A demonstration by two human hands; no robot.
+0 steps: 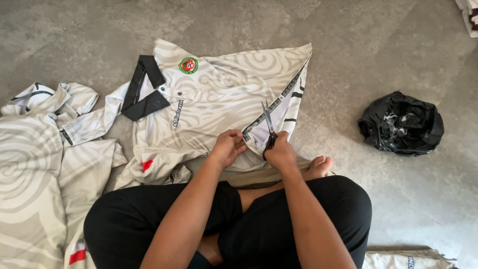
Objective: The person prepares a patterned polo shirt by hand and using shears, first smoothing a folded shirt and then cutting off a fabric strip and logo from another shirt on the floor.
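Gripping scissors [269,130] in right hand [280,153], fingers curled tight on handles, blades over shirt [219,102] hem just beyond fingers; left hand [227,148] fingers pinching hem beside them.

Shirt with black collar [214,94], spread on floor: one; scissors [269,127]: one pair; hands: two, left [228,147] and right [280,152]; round green badge [188,65] on the shirt: one; black bag [401,123]: one; bare foot [318,166]: one; further pale patterned garments heaped at left [40,164]: number cannot be told.
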